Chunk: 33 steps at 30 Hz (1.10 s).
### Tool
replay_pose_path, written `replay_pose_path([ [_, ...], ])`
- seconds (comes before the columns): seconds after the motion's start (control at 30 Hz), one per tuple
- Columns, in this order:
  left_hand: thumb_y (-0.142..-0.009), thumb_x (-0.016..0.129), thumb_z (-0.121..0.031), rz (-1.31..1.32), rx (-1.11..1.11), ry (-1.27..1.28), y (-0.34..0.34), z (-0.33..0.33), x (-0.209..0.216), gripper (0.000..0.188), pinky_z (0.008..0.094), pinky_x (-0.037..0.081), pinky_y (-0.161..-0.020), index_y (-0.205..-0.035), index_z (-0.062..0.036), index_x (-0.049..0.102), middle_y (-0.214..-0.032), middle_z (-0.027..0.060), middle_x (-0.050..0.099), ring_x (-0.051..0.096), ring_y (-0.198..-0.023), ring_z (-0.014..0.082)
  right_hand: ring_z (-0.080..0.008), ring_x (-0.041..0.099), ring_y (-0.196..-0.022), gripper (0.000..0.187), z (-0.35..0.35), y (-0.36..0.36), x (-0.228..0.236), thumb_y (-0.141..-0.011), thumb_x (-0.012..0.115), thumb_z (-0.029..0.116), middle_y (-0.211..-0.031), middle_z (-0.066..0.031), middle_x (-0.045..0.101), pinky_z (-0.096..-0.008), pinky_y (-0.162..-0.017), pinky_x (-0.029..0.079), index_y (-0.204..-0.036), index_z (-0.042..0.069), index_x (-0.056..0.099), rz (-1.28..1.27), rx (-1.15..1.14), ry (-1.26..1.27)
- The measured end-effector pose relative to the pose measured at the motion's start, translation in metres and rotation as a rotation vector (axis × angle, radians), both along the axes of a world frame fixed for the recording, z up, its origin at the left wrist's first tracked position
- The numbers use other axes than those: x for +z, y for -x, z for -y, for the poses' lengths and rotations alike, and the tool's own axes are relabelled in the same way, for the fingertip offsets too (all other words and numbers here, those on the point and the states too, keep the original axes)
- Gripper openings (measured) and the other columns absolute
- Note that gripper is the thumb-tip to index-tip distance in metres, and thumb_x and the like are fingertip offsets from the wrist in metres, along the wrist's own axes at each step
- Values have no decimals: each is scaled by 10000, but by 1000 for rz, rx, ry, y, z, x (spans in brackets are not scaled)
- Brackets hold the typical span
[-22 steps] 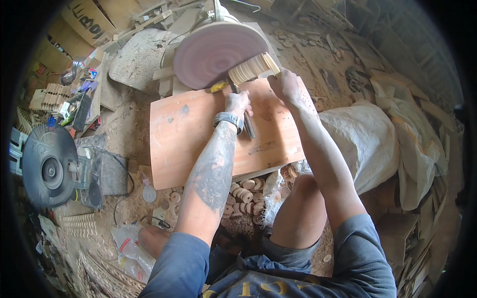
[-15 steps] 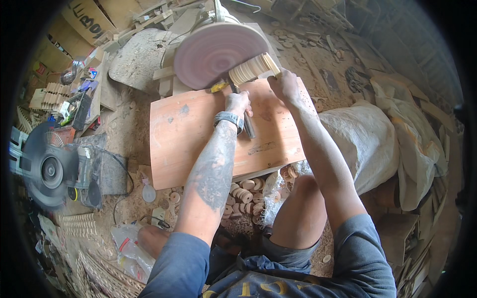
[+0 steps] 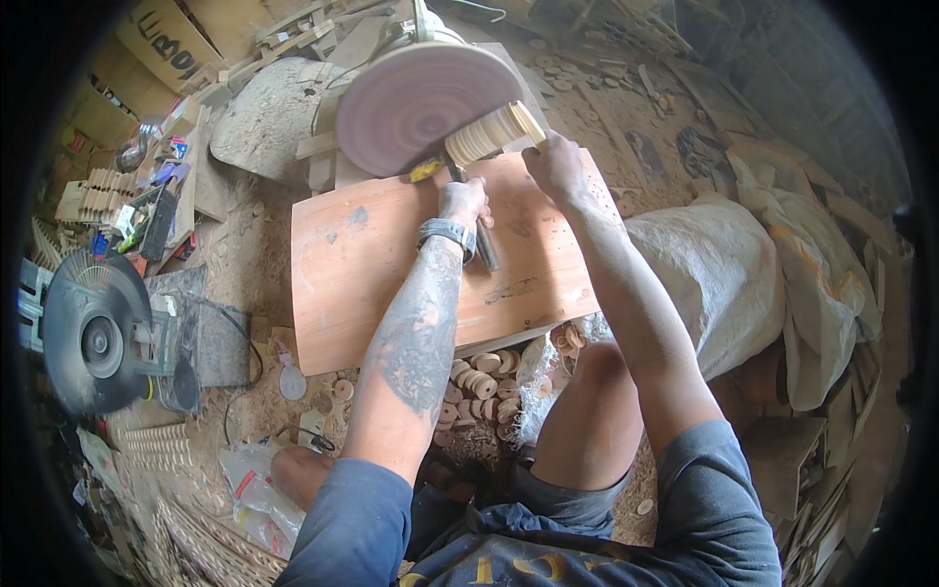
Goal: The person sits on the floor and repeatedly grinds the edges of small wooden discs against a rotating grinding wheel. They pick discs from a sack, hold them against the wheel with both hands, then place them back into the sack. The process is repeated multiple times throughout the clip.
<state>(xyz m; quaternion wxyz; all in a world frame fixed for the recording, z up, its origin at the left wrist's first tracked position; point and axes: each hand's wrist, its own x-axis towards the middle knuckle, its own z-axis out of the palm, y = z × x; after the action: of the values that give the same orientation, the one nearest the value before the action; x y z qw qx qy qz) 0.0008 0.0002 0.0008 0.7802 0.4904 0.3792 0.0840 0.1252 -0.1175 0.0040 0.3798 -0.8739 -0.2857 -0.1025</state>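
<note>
Stacked discs (image 3: 484,135) are apparently steadied beside the wheel (image 3: 421,108), rod (image 3: 487,250) and outer end gripped by left hand (image 3: 463,202) and right hand (image 3: 558,168) respectively, fingers curled.

Light: diffuse, moderate | soft shadow, right part of wooden board (image 3: 337,269) | upper right dim, hazy | sanding disc (image 3: 430,103) motion-smeared | fisheye bowing, black rim
</note>
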Motion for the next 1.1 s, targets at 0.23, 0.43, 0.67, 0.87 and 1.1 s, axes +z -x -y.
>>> replay_pose_path([
  [0.23,-934,551,-141,3,23,-23,-3,-1,-4,188,348,374,-380,-782,-32,528,-580,31,466,424,-408,143,-345,694,-718,203,-1,0,0,-816,605,144,-729,-210,683,-434,-705,536,-911,-28,654,-52,-16,-12],
  [0.43,-931,545,-132,-8,23,-29,-3,0,-3,194,344,378,-387,-765,-34,528,-579,32,467,424,-409,140,-336,695,-708,192,-2,-1,0,-825,604,137,-728,-205,684,-428,-701,536,-913,-25,657,-58,-22,9],
  [0.67,-969,530,-136,-25,-16,-27,-1,2,4,110,303,337,-400,-921,-41,506,-614,-2,429,379,-434,102,-341,692,-706,197,-1,-2,0,-820,606,138,-736,-208,686,-429,-698,536,-909,-30,656,-50,-4,-12],
  [0.87,-970,527,-134,-23,-19,-13,-1,2,4,102,305,338,-405,-930,-44,499,-614,-6,421,375,-436,102,-403,675,-842,240,1,-1,3,-818,613,178,-856,-250,685,-470,-782,528,-944,-19,668,-112,-8,3],
  [1.1,-942,534,-128,-3,14,-16,-4,0,-4,145,333,368,-392,-832,-33,541,-602,21,459,409,-420,126,-369,687,-748,217,-2,-3,0,-802,611,153,-764,-230,680,-448,-719,526,-919,-22,661,-66,-39,5],
])
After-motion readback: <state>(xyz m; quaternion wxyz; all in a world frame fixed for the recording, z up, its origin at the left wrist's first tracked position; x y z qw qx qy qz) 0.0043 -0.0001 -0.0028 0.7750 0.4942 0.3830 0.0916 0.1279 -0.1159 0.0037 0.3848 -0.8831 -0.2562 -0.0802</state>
